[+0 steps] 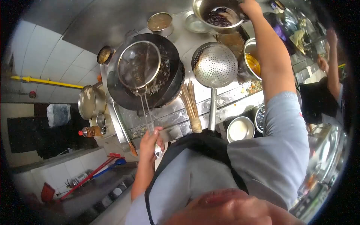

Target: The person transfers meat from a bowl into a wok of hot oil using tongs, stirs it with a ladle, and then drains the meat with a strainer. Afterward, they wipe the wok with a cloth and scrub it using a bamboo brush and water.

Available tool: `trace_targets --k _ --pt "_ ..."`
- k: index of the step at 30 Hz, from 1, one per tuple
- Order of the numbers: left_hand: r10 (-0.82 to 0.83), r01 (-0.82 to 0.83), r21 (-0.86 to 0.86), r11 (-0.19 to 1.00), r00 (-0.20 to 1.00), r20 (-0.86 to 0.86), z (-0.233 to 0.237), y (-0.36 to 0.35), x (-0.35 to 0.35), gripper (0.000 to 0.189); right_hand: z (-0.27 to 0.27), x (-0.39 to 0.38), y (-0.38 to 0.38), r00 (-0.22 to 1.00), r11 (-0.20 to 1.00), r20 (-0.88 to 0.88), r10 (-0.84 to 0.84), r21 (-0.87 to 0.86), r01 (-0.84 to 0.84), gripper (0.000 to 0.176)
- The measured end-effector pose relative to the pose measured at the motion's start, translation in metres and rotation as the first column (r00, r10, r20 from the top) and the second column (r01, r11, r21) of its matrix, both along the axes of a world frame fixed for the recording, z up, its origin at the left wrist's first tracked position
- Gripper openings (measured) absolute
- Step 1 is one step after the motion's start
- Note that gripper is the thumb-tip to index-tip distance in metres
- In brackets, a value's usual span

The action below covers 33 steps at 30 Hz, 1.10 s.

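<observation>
My left hand (152, 141) is closed round the long wire handle of a round mesh strainer (139, 64). The strainer is held over a black wok (117, 88) that has dark residue inside. At the top edge, my right hand (252, 9) grips the side of a metal pot (204, 17), tilted, with dark contents at its bottom. The frame partly cuts off this hand and pot. Between my arms, a perforated ladle (215, 64) lies with its handle towards me, beside a bamboo wok brush (190, 103).
A metal pot of orange liquid (253, 64) stands beneath my right forearm. Nearer me is a white-filled bowl (240, 129). A round tin (160, 23) and shallow metal bowl (195, 23) sit behind. At left are a pot (89, 103) and a bottle (91, 131). Another person (325, 90) stands at right.
</observation>
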<state>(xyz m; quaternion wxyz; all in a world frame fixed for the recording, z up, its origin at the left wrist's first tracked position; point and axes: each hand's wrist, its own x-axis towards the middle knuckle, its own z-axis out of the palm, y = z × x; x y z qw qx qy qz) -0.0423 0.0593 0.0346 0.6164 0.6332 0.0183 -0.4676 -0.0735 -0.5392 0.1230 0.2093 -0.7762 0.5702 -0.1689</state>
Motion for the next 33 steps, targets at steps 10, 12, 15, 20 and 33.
trace_targets --k 10,12,15,20,33 --pt "0.129 -0.131 0.044 0.99 0.99 0.048 0.013 -0.017 -0.012 0.03 -0.206 -0.072 -0.18 0.988 0.996 -0.154 0.024 -0.079 -0.037 0.052" --pt "0.123 -0.124 0.028 0.992 0.991 0.057 0.009 -0.015 -0.011 0.032 -0.219 -0.086 -0.187 1.0 0.999 -0.019 0.02 -0.031 -0.02 0.057" --pt "0.122 -0.122 0.021 0.992 0.993 -0.004 0.013 -0.017 -0.009 0.032 -0.189 -0.113 -0.144 0.929 0.916 0.268 -0.255 -0.242 0.321 0.071" --pt "0.025 -0.039 0.134 0.99 0.994 0.105 0.022 -0.001 0.006 0.036 -0.055 -0.13 0.02 0.728 0.966 0.676 -0.114 0.247 -0.078 0.044" --pt "-0.112 0.121 -0.047 0.991 0.98 0.164 0.003 0.099 0.053 0.029 -0.263 -0.044 0.532 0.674 0.639 0.218 0.706 0.213 -0.739 0.052"
